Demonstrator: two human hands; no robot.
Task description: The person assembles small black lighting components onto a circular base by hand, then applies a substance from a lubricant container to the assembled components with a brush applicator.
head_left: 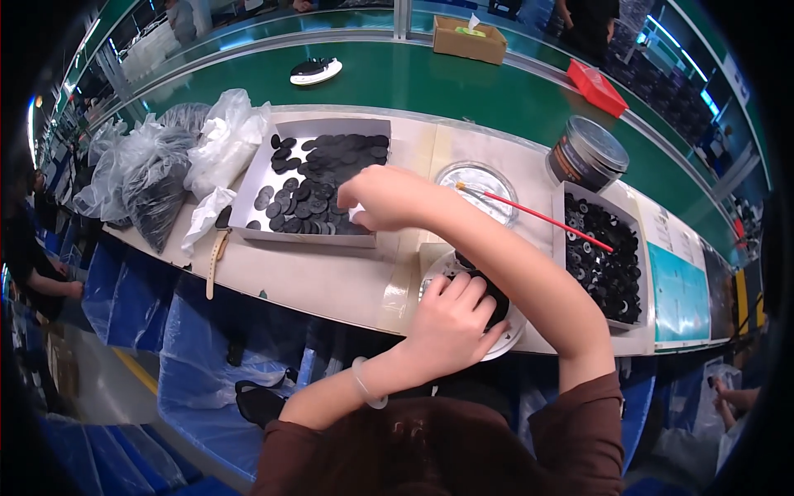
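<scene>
My left hand point(453, 325), with a pale bracelet at its wrist, rests with bent fingers on a dark black piece point(494, 307) over a white round plate point(509, 341). Most of that piece is hidden under the hand. My right arm crosses over the plate to the left. At its end my right hand point(385, 198) is above the right side of a white shallow box point(306, 239) of flat black discs point(314, 194). Its fingers are curled down toward the discs; whether a disc is between the fingertips is hidden.
Right of my arm, a brush with a red handle point(550, 217) lies across a round dish point(478, 178) and a box of small black rings point(608, 256). Behind stands a dark tub point(585, 153). Plastic bags point(153, 169) and a watch point(217, 260) are at left. A shoe point(316, 71) sits on the green belt point(372, 78).
</scene>
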